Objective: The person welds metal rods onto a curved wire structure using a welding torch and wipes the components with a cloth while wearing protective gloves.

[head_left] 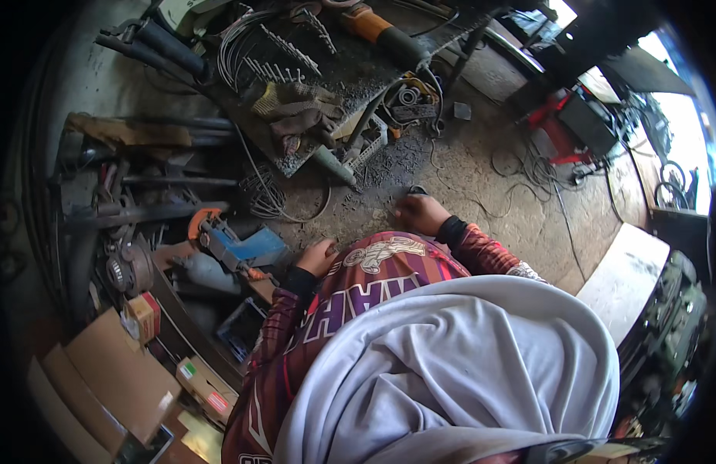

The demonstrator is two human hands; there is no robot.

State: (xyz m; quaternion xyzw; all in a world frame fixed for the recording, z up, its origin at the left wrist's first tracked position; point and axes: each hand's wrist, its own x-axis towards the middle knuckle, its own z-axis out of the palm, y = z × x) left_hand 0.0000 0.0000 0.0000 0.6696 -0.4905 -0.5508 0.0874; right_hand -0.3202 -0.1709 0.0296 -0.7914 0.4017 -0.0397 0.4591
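Note:
My right hand (421, 213) is held in front of my body, right of the middle, with its fingers curled round a small dark rounded thing (417, 190). Only its edge shows, so its kind is unclear. Lower and to the left, my left hand (318, 257) hangs close to my shirt (373, 267); its fingers are mostly turned out of sight. Ahead of both hands stands a dark metal worktable (358, 87). Worn work gloves (296, 112) lie on its near corner, and an orange and black power tool (385, 37) rests farther back.
Loose wire (263, 195) lies below the table corner. A blue and orange tool (246, 246), a grey cylinder (207, 274) and cardboard (122, 371) crowd my left. Cables (520, 166) trail across the floor toward a red and black machine (578, 124). A pale board (625, 271) lies right.

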